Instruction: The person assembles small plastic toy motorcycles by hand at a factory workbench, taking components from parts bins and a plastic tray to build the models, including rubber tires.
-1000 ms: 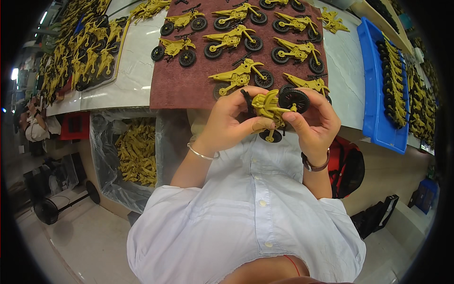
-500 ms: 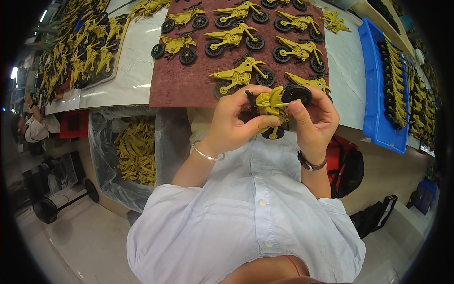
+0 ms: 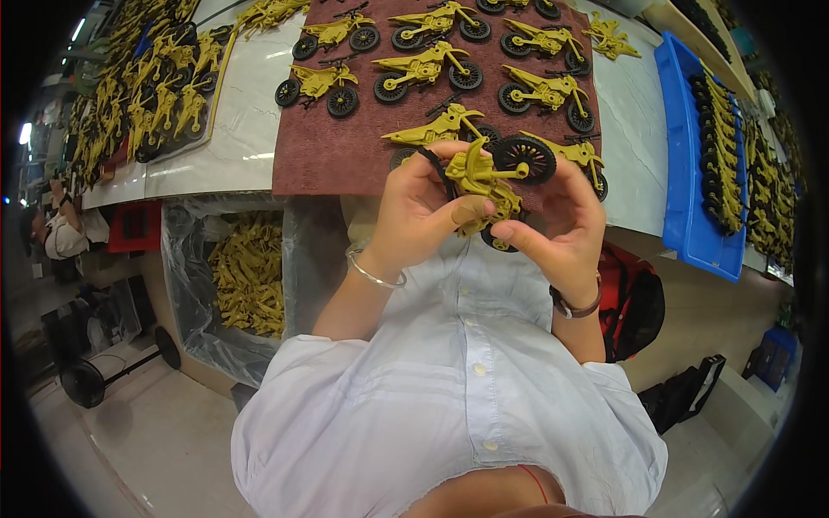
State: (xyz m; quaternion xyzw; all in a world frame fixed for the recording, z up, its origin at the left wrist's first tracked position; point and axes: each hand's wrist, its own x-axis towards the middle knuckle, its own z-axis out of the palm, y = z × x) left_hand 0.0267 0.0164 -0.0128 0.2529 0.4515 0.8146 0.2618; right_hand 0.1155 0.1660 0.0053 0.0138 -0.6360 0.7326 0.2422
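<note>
A yellow toy motorcycle [image 3: 473, 180] with black wheels is tilted in front of my chest. My left hand [image 3: 413, 212] grips its body and handlebar end, the thumb pressed across the yellow frame. The spoked front wheel [image 3: 540, 166] points up and to the right. Around the bike's right side curls my right hand [image 3: 572, 235], fingers behind the front wheel and thumb tip at the partly hidden rear wheel [image 3: 499, 240]. Just beyond my hands, more toy motorcycles [image 3: 432, 131] lie on a dark red cloth [image 3: 332, 160].
Rows of similar bikes [image 3: 423, 66] cover the cloth. At the right stands a blue tray [image 3: 682, 216] holding yellow and black parts. Below the table's left side, a plastic-lined box [image 3: 186, 319] holds many yellow parts. Another person [image 3: 73, 229] is at the far left.
The toy motorcycle has shifted left and turned, showing more of the front wheel's spokes. My right thumb has moved from the front wheel's hub down to the rear wheel.
</note>
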